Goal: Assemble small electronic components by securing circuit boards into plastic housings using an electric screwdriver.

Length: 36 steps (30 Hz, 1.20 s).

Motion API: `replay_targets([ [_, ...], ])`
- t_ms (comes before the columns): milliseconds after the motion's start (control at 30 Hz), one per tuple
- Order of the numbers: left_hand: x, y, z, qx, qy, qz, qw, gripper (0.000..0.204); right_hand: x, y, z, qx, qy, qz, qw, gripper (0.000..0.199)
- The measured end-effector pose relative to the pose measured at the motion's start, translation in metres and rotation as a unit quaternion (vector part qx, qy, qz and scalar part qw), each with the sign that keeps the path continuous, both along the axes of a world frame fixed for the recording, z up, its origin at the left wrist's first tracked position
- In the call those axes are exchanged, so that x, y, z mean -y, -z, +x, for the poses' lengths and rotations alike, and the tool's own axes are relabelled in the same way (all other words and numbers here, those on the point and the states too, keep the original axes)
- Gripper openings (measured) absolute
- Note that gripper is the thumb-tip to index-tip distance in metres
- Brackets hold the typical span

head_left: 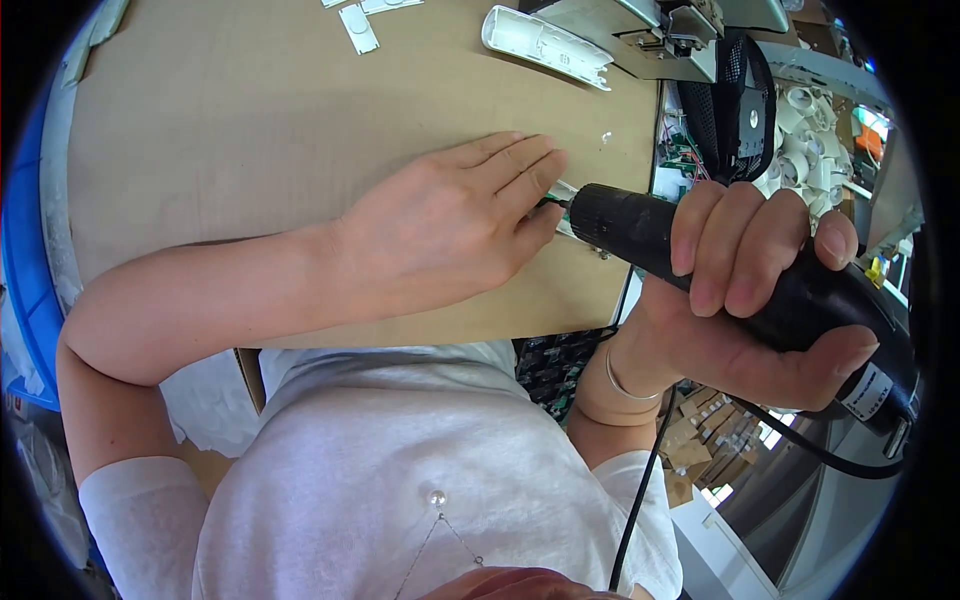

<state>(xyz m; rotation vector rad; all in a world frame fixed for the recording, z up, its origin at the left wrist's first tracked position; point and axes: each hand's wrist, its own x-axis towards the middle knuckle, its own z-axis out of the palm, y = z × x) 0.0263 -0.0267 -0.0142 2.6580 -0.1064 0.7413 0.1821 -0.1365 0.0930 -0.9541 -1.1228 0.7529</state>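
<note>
My right hand is wrapped round a black electric screwdriver with a cord at its rear end. The screwdriver lies nearly level, its tip pointing left at my left fingertips. My left hand rests back-up on the brown tabletop, fingers closed and bent down over a small white part. Only a strip of that part shows beside the fingers, with a bit of green near it; the rest is hidden under my hand. The screwdriver's bit meets the part there, but whether a screw sits under it cannot be seen.
A long white plastic housing lies at the far edge, beside a metal fixture. Small white flat pieces lie far left of it. Right of the table are green circuit boards, a black mesh item and many white cylindrical parts. The black cord hangs at right.
</note>
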Motion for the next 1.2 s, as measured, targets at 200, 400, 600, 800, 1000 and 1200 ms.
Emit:
replay_targets([
  [200,0.000,0.001,0.003,0.028,-0.001,-0.008,1.000,0.012,0.000,0.000,0.002,0.004,-0.005,-0.002,1.000,0.057],
  [400,0.000,0.001,0.005,0.042,-0.004,-0.010,0.999,0.009,-0.002,0.001,0.003,0.019,-0.008,-0.001,1.000,0.057],
  [600,-0.002,0.000,0.008,0.044,-0.001,-0.005,0.999,0.005,-0.003,0.003,-0.001,0.058,0.008,0.008,0.998,0.056],
  [800,0.001,0.001,0.008,0.031,-0.010,-0.024,0.999,0.003,-0.005,0.001,-0.005,0.061,-0.006,-0.005,0.998,0.056],
  [1000,0.001,0.002,0.010,0.038,-0.019,-0.020,0.999,0.003,-0.010,0.003,-0.013,0.068,0.029,0.009,0.997,0.055],
  [1200,0.000,0.001,0.009,0.029,-0.014,-0.015,0.999,0.004,-0.006,0.002,-0.007,0.060,0.024,0.002,0.998,0.056],
])
